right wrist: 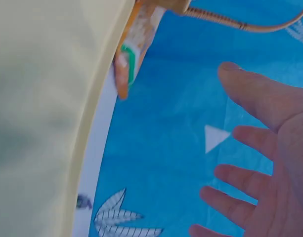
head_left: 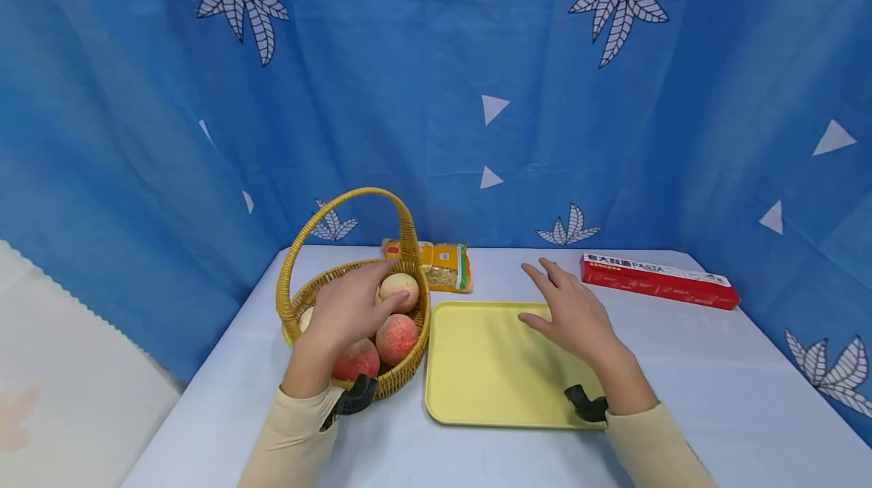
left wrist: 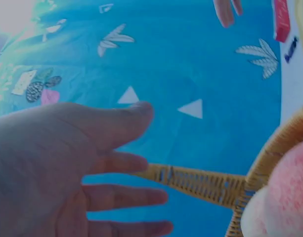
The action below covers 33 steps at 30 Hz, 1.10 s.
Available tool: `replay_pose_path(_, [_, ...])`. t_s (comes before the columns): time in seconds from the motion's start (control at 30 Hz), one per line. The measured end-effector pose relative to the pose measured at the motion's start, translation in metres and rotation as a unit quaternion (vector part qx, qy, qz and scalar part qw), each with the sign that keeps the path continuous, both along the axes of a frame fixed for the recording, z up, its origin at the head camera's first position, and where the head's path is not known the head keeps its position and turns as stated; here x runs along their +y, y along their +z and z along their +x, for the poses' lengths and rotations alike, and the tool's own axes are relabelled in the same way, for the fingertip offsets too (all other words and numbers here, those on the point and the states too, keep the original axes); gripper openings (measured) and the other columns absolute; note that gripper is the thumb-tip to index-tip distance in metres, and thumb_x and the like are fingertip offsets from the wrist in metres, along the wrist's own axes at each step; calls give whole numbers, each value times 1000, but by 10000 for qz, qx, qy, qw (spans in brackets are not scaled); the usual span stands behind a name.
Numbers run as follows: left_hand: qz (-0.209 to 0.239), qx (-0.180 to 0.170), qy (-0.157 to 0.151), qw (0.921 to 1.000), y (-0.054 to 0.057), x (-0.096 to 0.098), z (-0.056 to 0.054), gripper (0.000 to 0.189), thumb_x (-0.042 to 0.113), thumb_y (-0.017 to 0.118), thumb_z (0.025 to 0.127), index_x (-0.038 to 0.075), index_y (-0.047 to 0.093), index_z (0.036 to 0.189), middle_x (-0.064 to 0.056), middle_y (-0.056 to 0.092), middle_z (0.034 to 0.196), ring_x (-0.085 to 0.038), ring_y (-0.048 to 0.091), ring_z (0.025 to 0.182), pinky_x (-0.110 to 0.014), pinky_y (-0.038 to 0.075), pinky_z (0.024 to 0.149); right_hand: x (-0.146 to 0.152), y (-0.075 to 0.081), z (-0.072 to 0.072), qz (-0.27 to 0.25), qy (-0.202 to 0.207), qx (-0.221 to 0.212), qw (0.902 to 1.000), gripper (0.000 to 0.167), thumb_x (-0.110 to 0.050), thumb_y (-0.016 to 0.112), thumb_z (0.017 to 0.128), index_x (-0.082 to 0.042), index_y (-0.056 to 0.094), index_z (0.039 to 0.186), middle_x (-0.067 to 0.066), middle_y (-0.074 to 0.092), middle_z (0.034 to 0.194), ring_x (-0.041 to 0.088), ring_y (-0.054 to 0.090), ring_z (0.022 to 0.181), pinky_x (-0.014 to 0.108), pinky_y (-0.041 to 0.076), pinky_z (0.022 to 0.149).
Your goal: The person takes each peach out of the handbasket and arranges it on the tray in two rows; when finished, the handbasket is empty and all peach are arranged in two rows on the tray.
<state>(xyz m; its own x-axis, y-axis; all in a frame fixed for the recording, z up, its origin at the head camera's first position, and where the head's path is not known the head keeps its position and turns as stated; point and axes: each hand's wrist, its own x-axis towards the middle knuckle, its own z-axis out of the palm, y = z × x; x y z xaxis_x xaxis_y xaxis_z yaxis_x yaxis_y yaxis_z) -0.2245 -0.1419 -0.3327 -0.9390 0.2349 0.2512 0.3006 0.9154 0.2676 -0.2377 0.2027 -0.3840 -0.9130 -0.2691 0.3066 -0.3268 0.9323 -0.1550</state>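
The left hand (head_left: 349, 308) is being held spread, apparently just above peaches (head_left: 397, 338) in the basket (head_left: 402, 377), the right hand (head_left: 574, 315) likewise above the tray (head_left: 487, 374). Nothing is being gripped.

One each: basket (head_left: 403, 377), tray (head_left: 487, 378), box (head_left: 657, 282), bag (head_left: 446, 268). Two hands (head_left: 350, 308) (head_left: 577, 320). Peaches (head_left: 397, 339): at least four, seemingly.

The peaches (head_left: 397, 338) were pink and cream, the basket (head_left: 403, 377) golden, the tray (head_left: 490, 367) yellow, the curtain (head_left: 422, 110) blue with white leaves (head_left: 617, 28).
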Motion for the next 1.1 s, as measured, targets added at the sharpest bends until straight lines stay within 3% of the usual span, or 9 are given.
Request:
replay_pose_path(0.13, [441,132,-132,9989,13,1,13,57,51,61,95,31,50,147,1,59,144,-27,62,123,-53,54,90,-16,5,2,-232,206,-13,9995,84,-43,78,83,-24,37,154,14,36,159,42,46,137,61,52,92])
replay_pose_path(0.3, [951,531,-580,9924,31,-1,33,51,47,61,97,29,54,144,3,61,142,-24,63,123,-49,54,92,-34,12,3,-573,555,-155,9967,80,-40,76,86,-25,38,154,11,36,160,40,46,138,60,53,93])
replay_pose_path(0.4, [1339,999,-925,9816,38,-6,42,46,38,63,97,26,58,141,3,65,135,-21,66,116,-44,56,85,-46,16,4,-820,791,-248,9932,77,-39,75,88,-24,39,154,9,37,160,39,46,138,60,51,95])
replay_pose_path(0.47, [1654,1349,-1186,9697,40,-10,44,41,30,66,97,23,61,137,3,69,129,-18,68,110,-43,56,84,-55,17,5,-1012,962,-347,9896,75,-39,74,89,-23,39,154,8,37,160,38,46,140,59,50,98])
replay_pose_path(0.53, [1979,1742,-1507,9528,41,-15,43,36,18,68,95,18,65,131,2,72,122,-17,69,104,-39,56,84,-63,18,5,-1223,1131,-474,9849,74,-38,73,90,-22,39,154,7,36,161,36,45,141,58,48,101])
replay_pose_path(0.7, [2780,2507,-2289,8986,44,-28,41,33,-5,64,89,6,70,120,-6,74,111,-13,70,99,-22,53,89,-82,15,4,-1546,1386,-653,9760,70,-37,71,92,-23,40,153,5,35,161,33,44,142,56,46,105])
replay_pose_path(0.97, [3814,2916,-2919,8272,51,-49,44,29,-13,52,89,-8,70,112,-4,75,110,-16,69,104,-27,52,93,-111,10,-1,-1763,1673,-956,9653,68,-36,71,92,-27,40,153,2,38,159,29,44,142,55,44,108])
replay_pose_path(1.03, [4169,2941,-3139,8007,51,-54,43,27,-14,50,89,-13,68,109,-7,76,110,-18,69,105,-29,51,95,-117,8,-1,-1795,1737,-983,9633,67,-36,71,92,-27,41,152,1,39,158,28,45,142,53,44,109])
replay_pose_path(1.1, [4610,2909,-3384,7670,51,-58,42,25,-14,47,91,-17,67,106,-10,76,108,-21,69,104,-30,51,96,-124,6,-1,-1847,1788,-946,9617,66,-36,71,92,-25,43,151,2,41,157,27,45,142,54,44,108])
